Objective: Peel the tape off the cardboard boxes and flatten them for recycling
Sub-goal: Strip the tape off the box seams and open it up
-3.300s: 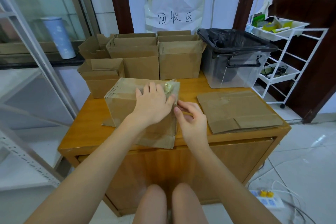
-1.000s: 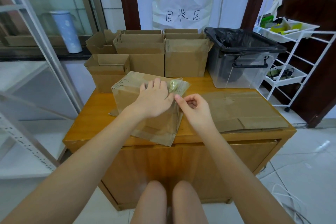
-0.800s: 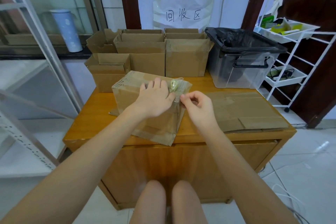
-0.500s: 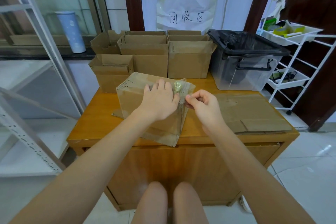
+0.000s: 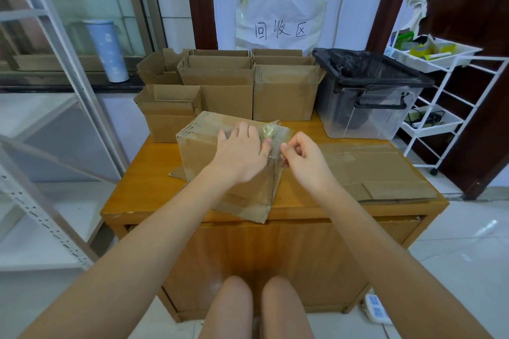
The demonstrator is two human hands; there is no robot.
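A taped cardboard box stands on the wooden table in front of me. My left hand lies flat on its top, fingers spread, pressing it down. A crumpled wad of clear tape sits at the box's top right corner, by my left fingertips. My right hand is just right of that corner, thumb and forefinger pinching a clear strip of tape that runs down the box's right edge. A flattened box lies on the table to the right.
Several open cardboard boxes are stacked along the table's back. A clear plastic bin lined with a black bag stands at the back right. A white wire cart is beyond the table's right edge, a metal rack to the left.
My right hand has moved up along the box's right edge to the top corner and drawn slightly away to the right, pinching the tape. My left hand stays on the box top.
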